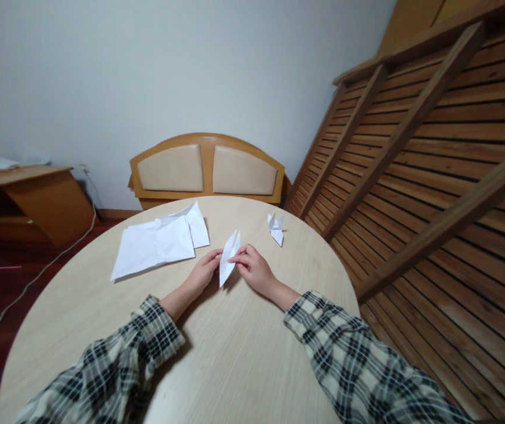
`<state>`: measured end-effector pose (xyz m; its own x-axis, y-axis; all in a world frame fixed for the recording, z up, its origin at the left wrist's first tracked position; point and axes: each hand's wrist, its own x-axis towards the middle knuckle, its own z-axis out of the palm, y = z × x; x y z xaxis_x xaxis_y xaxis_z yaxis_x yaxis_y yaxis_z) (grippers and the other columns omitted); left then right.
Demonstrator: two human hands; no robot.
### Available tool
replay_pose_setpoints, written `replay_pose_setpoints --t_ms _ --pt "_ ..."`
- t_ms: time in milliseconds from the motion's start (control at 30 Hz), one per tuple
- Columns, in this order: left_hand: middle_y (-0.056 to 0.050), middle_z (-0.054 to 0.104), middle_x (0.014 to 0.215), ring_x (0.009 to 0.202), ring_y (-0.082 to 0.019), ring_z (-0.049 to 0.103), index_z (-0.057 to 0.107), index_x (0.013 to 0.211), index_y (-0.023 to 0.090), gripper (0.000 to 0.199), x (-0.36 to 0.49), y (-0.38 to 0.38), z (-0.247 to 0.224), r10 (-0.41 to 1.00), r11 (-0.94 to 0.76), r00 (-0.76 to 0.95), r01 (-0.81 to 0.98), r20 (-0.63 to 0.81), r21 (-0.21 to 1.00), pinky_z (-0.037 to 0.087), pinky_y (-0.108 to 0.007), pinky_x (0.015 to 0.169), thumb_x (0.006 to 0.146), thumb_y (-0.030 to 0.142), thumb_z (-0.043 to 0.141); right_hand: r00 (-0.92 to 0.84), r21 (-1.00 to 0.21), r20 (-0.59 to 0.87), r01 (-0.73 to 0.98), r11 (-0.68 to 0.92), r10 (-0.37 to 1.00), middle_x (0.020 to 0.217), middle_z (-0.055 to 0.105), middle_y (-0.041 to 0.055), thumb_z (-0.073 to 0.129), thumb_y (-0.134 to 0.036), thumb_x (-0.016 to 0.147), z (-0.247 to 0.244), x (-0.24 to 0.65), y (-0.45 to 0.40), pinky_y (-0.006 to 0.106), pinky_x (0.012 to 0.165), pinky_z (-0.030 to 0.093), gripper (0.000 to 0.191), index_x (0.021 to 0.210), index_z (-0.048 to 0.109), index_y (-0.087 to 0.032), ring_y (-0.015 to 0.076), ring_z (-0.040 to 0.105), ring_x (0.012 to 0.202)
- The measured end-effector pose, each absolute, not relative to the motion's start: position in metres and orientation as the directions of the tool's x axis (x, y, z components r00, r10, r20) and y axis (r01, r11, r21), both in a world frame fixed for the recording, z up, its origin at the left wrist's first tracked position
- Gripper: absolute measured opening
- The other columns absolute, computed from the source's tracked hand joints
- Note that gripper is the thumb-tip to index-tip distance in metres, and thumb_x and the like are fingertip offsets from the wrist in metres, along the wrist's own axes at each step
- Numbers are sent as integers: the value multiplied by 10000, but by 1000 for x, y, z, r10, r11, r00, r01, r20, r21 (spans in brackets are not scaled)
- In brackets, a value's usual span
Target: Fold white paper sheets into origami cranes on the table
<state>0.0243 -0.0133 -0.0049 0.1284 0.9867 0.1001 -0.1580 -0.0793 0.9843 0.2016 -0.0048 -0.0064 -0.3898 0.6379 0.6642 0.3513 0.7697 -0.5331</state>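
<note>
A narrow, pointed piece of folded white paper is held between my two hands over the middle of the table. My left hand grips its left side, the fingertips partly hidden behind the paper. From the right, my right hand pinches it with thumb and fingers near its middle. The paper stands on a slant, its upper end split into two slim points. Up and to the right of my hands lies a small folded white paper figure. Several white paper sheets lie creased and overlapping left of my hands.
The round pale wooden table fills the front. Behind it stands a headboard with two cream panels against the wall. A slatted wooden frame leans at the right. A low wooden cabinet and a white cable are at left.
</note>
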Motion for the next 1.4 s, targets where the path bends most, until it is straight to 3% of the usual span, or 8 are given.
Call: replay_pose_setpoints --t_ms 167,500,633,767,933,1133,1400 --pt "-15 635 731 631 -145 538 653 847 152 337 25 -13 -5 989 -81 113 -141 97 987 397 -253 579 745 473 634 -431 -474 671 375 796 603 1006 555 58 503 -20 810 -6 202 -5 289 782 491 325 966 711 -215 155 569 927" --pt "2 623 739 623 -139 538 625 892 148 325 23 -12 -6 982 -135 128 -36 139 990 396 -250 591 744 436 648 -473 -471 628 402 785 618 1073 568 51 524 -40 782 1 204 -15 304 804 487 336 1003 692 -229 162 571 944" --pt "10 613 712 613 -143 530 606 900 149 338 24 -13 -6 980 -176 100 12 174 984 393 -251 571 744 448 632 -400 -545 629 385 745 667 1040 538 49 535 -112 821 7 202 -20 290 778 487 198 918 674 -214 157 567 933" --pt "27 576 658 572 -140 496 592 934 151 350 26 -18 -1 971 -229 105 158 214 961 360 -247 532 778 464 582 -231 -677 580 395 620 781 988 511 37 530 -243 870 6 199 -18 266 663 477 91 943 558 -194 118 549 734" --pt "23 568 629 549 -150 489 585 967 166 327 27 -24 4 963 -266 120 262 242 928 326 -248 501 823 455 534 -66 -841 438 322 434 897 924 512 -1 567 -439 845 -7 197 -6 273 619 457 314 1011 420 -216 113 518 647" --pt "29 559 615 548 -159 504 545 966 177 289 26 -22 0 961 -277 91 268 262 923 339 -252 502 851 440 509 -237 -888 318 264 376 918 824 533 -3 549 -496 853 -7 195 -7 279 683 430 326 939 474 -191 134 517 720" --pt "17 584 680 605 -161 529 521 978 181 272 26 -18 -8 951 -302 147 256 271 918 373 -259 543 886 434 480 -351 -882 303 248 400 886 738 500 -19 528 -486 868 -5 195 -6 253 609 359 317 833 528 -171 124 449 662"
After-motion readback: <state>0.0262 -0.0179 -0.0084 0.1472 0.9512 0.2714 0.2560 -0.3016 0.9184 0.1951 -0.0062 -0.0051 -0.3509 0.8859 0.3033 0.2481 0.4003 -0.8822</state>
